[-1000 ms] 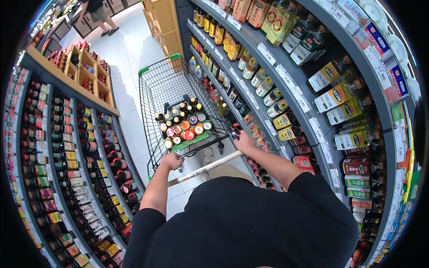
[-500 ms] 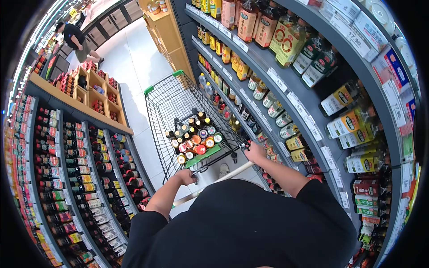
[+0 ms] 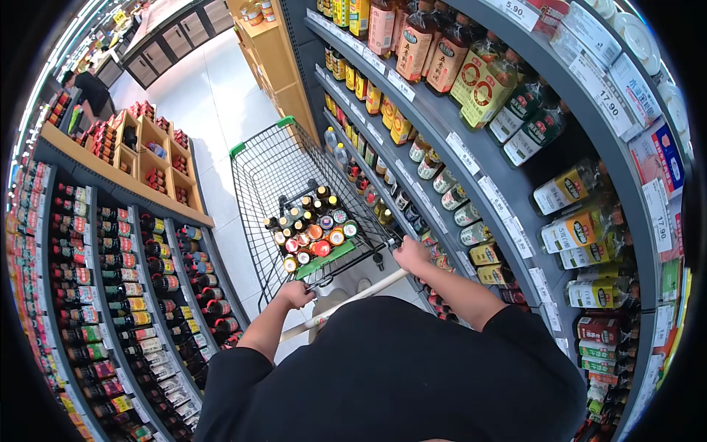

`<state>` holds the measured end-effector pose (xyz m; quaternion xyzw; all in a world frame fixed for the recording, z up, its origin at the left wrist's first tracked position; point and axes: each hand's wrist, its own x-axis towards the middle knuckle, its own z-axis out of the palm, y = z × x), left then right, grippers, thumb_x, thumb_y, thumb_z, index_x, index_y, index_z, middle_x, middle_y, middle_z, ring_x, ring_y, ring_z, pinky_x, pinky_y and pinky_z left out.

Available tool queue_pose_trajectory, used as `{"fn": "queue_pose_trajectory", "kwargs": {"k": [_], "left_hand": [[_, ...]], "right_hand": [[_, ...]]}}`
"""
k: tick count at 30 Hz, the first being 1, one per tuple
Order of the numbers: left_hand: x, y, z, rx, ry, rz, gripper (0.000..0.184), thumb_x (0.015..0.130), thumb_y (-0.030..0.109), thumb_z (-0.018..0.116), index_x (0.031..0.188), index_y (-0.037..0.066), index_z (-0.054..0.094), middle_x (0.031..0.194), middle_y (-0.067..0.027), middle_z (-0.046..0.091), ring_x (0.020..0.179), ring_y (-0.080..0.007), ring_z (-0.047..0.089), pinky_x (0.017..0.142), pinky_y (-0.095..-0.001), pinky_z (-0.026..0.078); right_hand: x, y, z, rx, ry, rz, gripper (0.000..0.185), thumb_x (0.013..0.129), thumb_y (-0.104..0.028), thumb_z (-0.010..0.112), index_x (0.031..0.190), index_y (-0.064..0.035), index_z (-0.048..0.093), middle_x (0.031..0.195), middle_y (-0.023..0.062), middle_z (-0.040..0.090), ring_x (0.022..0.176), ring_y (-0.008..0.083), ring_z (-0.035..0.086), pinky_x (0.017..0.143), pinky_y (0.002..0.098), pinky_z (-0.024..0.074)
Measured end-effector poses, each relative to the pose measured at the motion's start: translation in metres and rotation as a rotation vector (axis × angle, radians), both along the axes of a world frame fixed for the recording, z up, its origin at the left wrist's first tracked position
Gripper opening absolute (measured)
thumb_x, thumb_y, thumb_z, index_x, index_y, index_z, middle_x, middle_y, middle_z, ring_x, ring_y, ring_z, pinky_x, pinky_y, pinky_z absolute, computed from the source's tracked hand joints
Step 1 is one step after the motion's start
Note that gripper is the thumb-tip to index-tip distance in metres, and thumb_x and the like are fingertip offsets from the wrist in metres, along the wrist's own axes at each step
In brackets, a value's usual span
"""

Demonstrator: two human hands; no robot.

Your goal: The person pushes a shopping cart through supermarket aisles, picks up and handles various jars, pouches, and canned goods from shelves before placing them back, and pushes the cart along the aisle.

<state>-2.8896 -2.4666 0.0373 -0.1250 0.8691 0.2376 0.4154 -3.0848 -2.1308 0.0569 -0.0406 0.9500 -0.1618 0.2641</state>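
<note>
A black wire shopping cart [image 3: 254,173] with green corner pieces stands in front of me. My left hand [image 3: 296,294] is closed on the near left end of the cart, fingers curled round it. On the near right end, my right hand [image 3: 412,255] is wrapped in the same way. Several bottles and jars [image 3: 317,230] stand grouped at the near end of the basket, behind a green strip [image 3: 322,265]. Close to my body, a cream bar [image 3: 361,295] crosses below both hands.
Curved shelves of sauce bottles [image 3: 121,287] line my left. To the right, grey shelves [image 3: 471,158] hold bottles and price tags. Ahead, a wooden display [image 3: 151,155] stands left of the pale tiled aisle [image 3: 221,125]. Another person [image 3: 92,92] is at the far left.
The cart and my hands have shifted slightly forward along the aisle, and the shelves slide a little past. The other person has moved left and is partly hidden by the display.
</note>
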Motion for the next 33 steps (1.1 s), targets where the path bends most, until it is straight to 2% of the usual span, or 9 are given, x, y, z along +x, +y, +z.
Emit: {"fn": "queue_pose_trajectory", "kwargs": {"k": [3,5,9,12,14,17,20,21,33], "left_hand": [[-0.009,-0.001,0.004,-0.003,-0.023,0.022,0.032,0.090,0.038,0.056,0.087,0.010,0.071,0.064,-0.0028,0.069,0.057,-0.0151,0.069,0.061,-0.0320,0.057],[-0.010,-0.004,-0.001,0.007,-0.019,0.061,0.038,0.087,0.043,0.056,0.089,0.009,0.073,0.066,-0.0065,0.070,0.062,-0.0212,0.070,0.068,-0.0364,0.057],[-0.018,-0.009,0.002,0.009,-0.014,0.047,0.037,0.087,0.042,0.056,0.088,0.009,0.073,0.066,-0.0062,0.070,0.062,-0.0210,0.070,0.067,-0.0364,0.057],[-0.023,-0.013,0.001,-0.001,-0.009,0.027,0.037,0.088,0.042,0.056,0.088,0.008,0.072,0.065,-0.0063,0.070,0.061,-0.0209,0.070,0.066,-0.0360,0.057],[-0.025,-0.015,0.002,0.023,0.004,0.084,0.035,0.090,0.038,0.058,0.076,0.007,0.067,0.061,-0.0038,0.068,0.053,-0.0156,0.067,0.057,-0.0314,0.055],[-0.030,-0.017,0.003,0.027,-0.005,0.099,0.035,0.089,0.038,0.058,0.074,0.007,0.067,0.060,-0.0037,0.068,0.053,-0.0152,0.067,0.057,-0.0314,0.055],[-0.033,-0.022,0.000,0.012,0.012,0.083,0.035,0.089,0.038,0.059,0.075,0.007,0.067,0.060,-0.0035,0.068,0.053,-0.0151,0.067,0.057,-0.0310,0.055],[-0.033,-0.024,0.000,0.010,-0.007,0.085,0.039,0.089,0.045,0.055,0.080,0.009,0.070,0.061,-0.0053,0.068,0.056,-0.0176,0.069,0.062,-0.0336,0.056],[-0.053,-0.043,0.004,0.018,-0.025,0.075,0.041,0.088,0.046,0.055,0.083,0.008,0.071,0.062,-0.0066,0.068,0.057,-0.0182,0.069,0.063,-0.0344,0.057]], "right_hand": [[-0.008,-0.003,-0.014,0.009,0.058,0.006,0.034,0.083,-0.037,0.065,0.098,-0.0076,0.059,0.095,0.0126,0.071,0.095,0.0354,0.068,0.081,0.0498,0.0528],[-0.013,-0.005,-0.007,-0.008,0.054,0.012,0.034,0.083,-0.037,0.065,0.099,-0.0074,0.059,0.096,0.0137,0.071,0.095,0.0358,0.068,0.081,0.0502,0.0526],[-0.015,-0.010,0.001,-0.009,0.057,0.006,0.036,0.084,-0.038,0.065,0.100,-0.0065,0.059,0.096,0.0162,0.070,0.095,0.0369,0.068,0.082,0.0509,0.0520],[-0.019,-0.011,-0.012,-0.022,0.079,0.008,0.036,0.084,-0.038,0.066,0.099,-0.0062,0.059,0.095,0.0164,0.070,0.095,0.0374,0.068,0.083,0.0508,0.0521],[-0.020,-0.013,-0.010,-0.022,0.077,0.000,0.036,0.084,-0.038,0.066,0.099,-0.0063,0.059,0.095,0.0160,0.071,0.095,0.0373,0.068,0.083,0.0506,0.0524],[-0.025,-0.018,-0.007,-0.019,0.080,0.002,0.036,0.084,-0.038,0.067,0.099,-0.0066,0.059,0.095,0.0155,0.071,0.094,0.0370,0.068,0.082,0.0502,0.0529],[-0.027,-0.021,-0.005,-0.021,0.074,0.000,0.036,0.084,-0.037,0.067,0.100,-0.0066,0.059,0.095,0.0153,0.071,0.093,0.0366,0.068,0.081,0.0498,0.0533],[-0.028,-0.023,-0.004,-0.027,0.075,0.001,0.036,0.084,-0.037,0.067,0.100,-0.0065,0.059,0.095,0.0154,0.071,0.093,0.0364,0.068,0.081,0.0496,0.0534],[-0.046,-0.043,-0.003,0.003,0.012,0.010,0.037,0.085,-0.037,0.067,0.104,-0.0056,0.058,0.102,0.0144,0.071,0.098,0.0352,0.068,0.085,0.0476,0.0534]]}}
